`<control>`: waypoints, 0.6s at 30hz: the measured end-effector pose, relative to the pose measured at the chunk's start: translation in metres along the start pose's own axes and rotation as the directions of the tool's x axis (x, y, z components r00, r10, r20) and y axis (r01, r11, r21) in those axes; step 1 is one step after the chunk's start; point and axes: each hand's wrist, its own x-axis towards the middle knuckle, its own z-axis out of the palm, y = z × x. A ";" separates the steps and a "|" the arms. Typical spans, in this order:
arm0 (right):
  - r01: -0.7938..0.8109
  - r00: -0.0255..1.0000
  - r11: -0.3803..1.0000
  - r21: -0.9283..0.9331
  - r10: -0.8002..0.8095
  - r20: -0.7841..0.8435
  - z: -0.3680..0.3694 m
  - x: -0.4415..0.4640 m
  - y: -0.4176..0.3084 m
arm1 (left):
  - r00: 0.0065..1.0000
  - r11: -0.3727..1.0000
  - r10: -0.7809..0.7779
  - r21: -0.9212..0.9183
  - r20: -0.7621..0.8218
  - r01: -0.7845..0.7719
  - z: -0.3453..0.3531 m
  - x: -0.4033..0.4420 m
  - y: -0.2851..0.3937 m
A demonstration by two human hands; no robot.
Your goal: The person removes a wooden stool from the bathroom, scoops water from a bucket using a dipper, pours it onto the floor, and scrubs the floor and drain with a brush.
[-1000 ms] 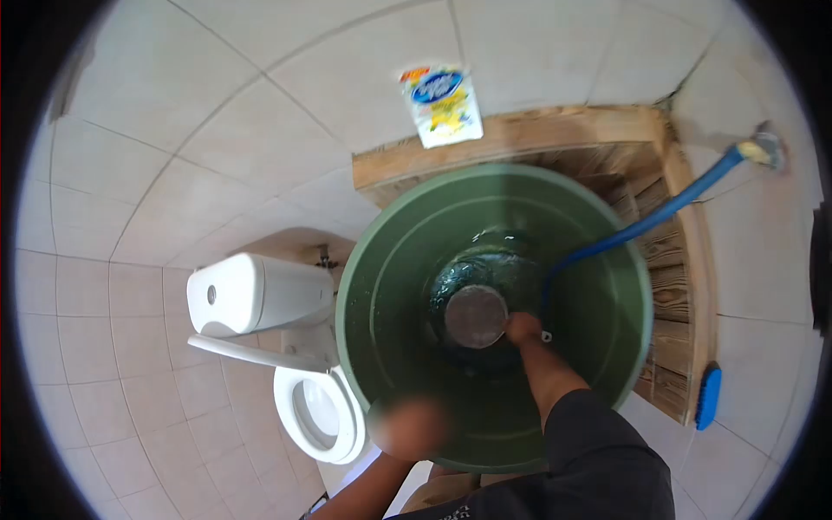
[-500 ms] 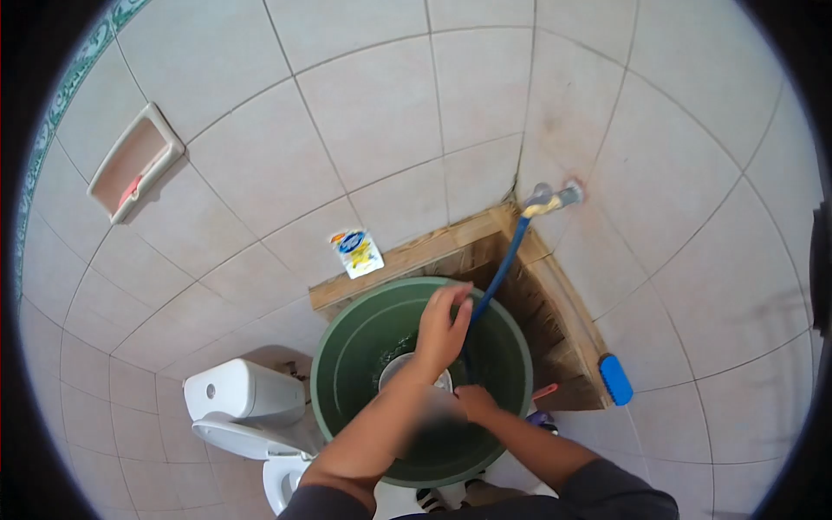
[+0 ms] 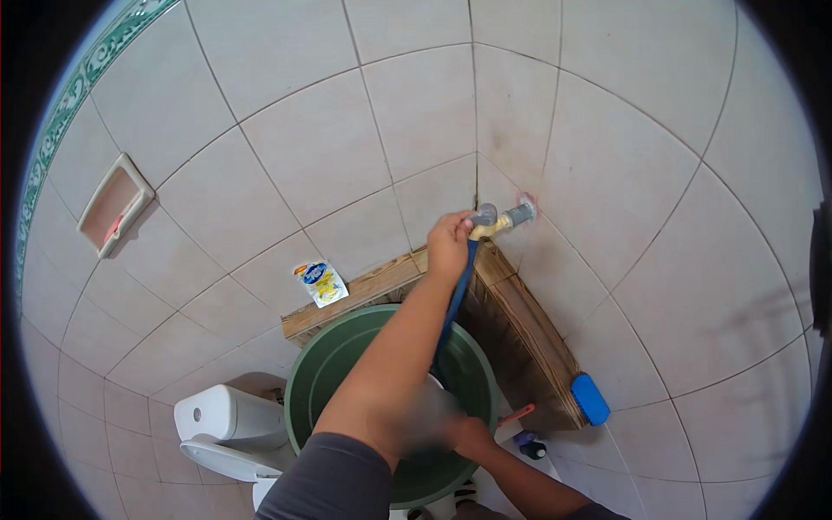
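Note:
My left hand [image 3: 449, 246] reaches up across the tub, its fingers closed around the grey handle of the wall faucet [image 3: 494, 227]. A blue hose [image 3: 456, 299] runs from the faucet's spout down into the large round green tub [image 3: 305, 381]. Low over the tub, my right hand [image 3: 472, 438] is closed, but a blurred patch and my left forearm hide most of its fingers and what they hold. Just a sliver of a pale round container [image 3: 433, 379] shows inside the tub, beside my forearm.
Behind the tub, a wood-look ledge [image 3: 381, 282] carries a white-and-yellow pouch [image 3: 321, 284]. A blue brush [image 3: 590, 399] rests at the ledge's right end. Left stands a white toilet [image 3: 204, 416]; above it is a wall soap dish [image 3: 117, 206]. A purple bottle [image 3: 530, 446] stands right.
My left hand has moved from above the tub up to the faucet and closed on its handle. My right hand stays low over the tub. The view has shifted slightly.

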 end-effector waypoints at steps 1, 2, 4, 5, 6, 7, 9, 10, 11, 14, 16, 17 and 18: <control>-0.006 1.000 1.000 0.021 0.006 -0.002 0.000 -0.002 0.000 | 0.999 0.999 0.035 0.032 0.023 -0.036 0.000 0.006 0.000; 0.012 1.000 1.000 0.017 -0.012 -0.018 -0.001 -0.002 0.002 | 0.997 0.995 0.070 0.062 0.045 -0.073 -0.001 0.013 0.000; 0.037 0.998 0.999 0.012 -0.036 -0.042 0.002 -0.010 0.006 | 0.981 0.981 0.117 0.139 0.157 -0.139 -0.005 0.019 -0.007; 0.047 0.998 0.999 0.018 -0.046 -0.049 0.001 -0.013 0.006 | 0.985 0.983 0.107 0.134 0.137 -0.126 -0.008 0.015 -0.008; 0.055 0.997 0.998 0.024 -0.053 -0.058 -0.001 -0.017 0.006 | 0.988 0.986 0.098 0.126 0.119 -0.113 -0.009 0.009 -0.008; 0.057 0.996 0.998 0.032 -0.055 -0.063 -0.001 -0.024 0.006 | 0.991 0.989 0.081 0.119 0.103 -0.093 -0.013 -0.003 -0.006; 0.085 0.987 0.996 -0.017 -0.086 -0.134 0.001 -0.036 0.004 | 0.999 0.999 0.005 -0.041 0.033 -0.003 -0.036 -0.039 0.002; 0.104 0.979 0.993 -0.049 -0.111 -0.171 0.002 -0.042 0.002 | 0.957 0.967 -0.196 -0.121 0.213 0.225 -0.061 -0.062 0.032; 0.101 0.977 0.994 -0.042 -0.107 -0.186 0.005 -0.047 0.002 | 0.848 0.883 -0.354 -0.157 0.394 0.442 -0.092 -0.086 0.070; 0.081 0.978 0.996 0.049 -0.070 -0.198 0.013 -0.063 -0.003 | 0.517 0.700 -0.162 -0.271 0.840 0.661 -0.175 -0.177 0.108; 0.020 0.990 0.978 0.208 0.009 -0.139 0.022 -0.082 -0.008 | 0.162 0.593 -0.197 -0.014 0.967 0.805 -0.224 -0.240 0.127; 0.026 0.987 0.975 0.219 0.009 -0.159 0.028 -0.092 -0.012 | -0.005 0.496 -0.259 0.138 0.966 0.857 -0.242 -0.276 0.117; 0.031 0.984 0.973 0.230 0.011 -0.178 0.034 -0.103 -0.018 | -0.120 0.384 -0.376 0.272 0.919 0.882 -0.254 -0.304 0.118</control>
